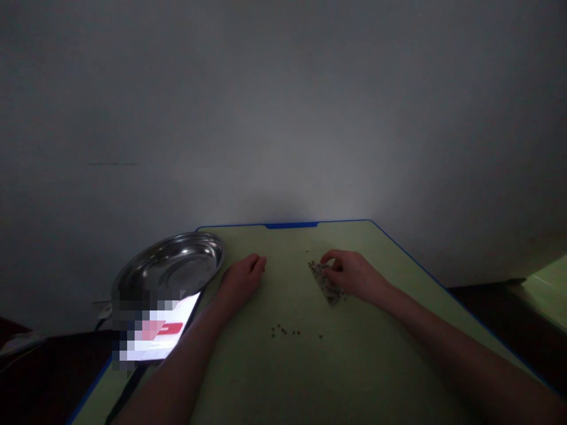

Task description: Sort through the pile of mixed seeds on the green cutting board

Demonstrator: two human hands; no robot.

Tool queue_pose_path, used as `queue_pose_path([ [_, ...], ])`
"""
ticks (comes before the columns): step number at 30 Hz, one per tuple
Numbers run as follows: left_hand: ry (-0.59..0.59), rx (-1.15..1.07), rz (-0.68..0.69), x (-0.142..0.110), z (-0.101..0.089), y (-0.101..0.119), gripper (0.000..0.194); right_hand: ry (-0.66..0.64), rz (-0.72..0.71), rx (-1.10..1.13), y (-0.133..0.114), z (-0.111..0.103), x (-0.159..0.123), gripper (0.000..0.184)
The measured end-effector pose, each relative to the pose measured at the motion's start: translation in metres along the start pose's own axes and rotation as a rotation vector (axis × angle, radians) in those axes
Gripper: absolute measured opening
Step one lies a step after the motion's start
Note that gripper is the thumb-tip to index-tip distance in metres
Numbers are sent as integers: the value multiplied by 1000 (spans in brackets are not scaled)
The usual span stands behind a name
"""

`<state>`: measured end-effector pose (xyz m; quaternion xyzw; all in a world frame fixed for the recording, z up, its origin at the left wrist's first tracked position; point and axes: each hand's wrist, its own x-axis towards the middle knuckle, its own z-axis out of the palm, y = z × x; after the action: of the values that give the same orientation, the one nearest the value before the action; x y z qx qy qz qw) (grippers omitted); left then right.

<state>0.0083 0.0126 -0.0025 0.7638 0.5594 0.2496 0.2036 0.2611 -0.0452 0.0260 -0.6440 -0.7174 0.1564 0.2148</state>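
Note:
A small heap of mixed grains or seeds (pixel 326 284) lies on the pale green table top (pixel 283 366). My right hand (pixel 352 274) rests beside the heap on its right, fingers curled and pinched at the heap's far end. Whether anything is between the fingertips is too small to see. My left hand (pixel 243 276) lies on the table to the left, fingers loosely curled under, holding nothing visible, close to the rim of a steel plate (pixel 177 265). A few loose dark seeds (pixel 286 332) are scattered nearer to me.
The round steel plate sits at the table's far left corner and looks bare inside. A lit phone or tablet screen (pixel 162 330) lies at the left edge. The table has a blue rim and abuts a grey wall (pixel 283 118). The scene is dim.

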Motion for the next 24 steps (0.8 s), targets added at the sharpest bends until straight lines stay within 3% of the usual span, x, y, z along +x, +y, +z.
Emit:
queue_pose_path([
  [5,-5,8,-27,-2,-1,4,31,30,-22,-53,-1,-18,11,26],
  [10,-10,0,-26,-3,-2,3,31,108,-106,-210,-9,-34,49,21],
  [16,-11,-22,-25,-2,-3,2,31,40,-222,-398,-6,-6,84,15],
  [20,-13,5,-23,-3,-2,3,32,-26,-259,-480,4,5,80,22],
  [24,-14,11,-13,-2,-1,3,33,-52,-276,-523,11,1,66,15],
])
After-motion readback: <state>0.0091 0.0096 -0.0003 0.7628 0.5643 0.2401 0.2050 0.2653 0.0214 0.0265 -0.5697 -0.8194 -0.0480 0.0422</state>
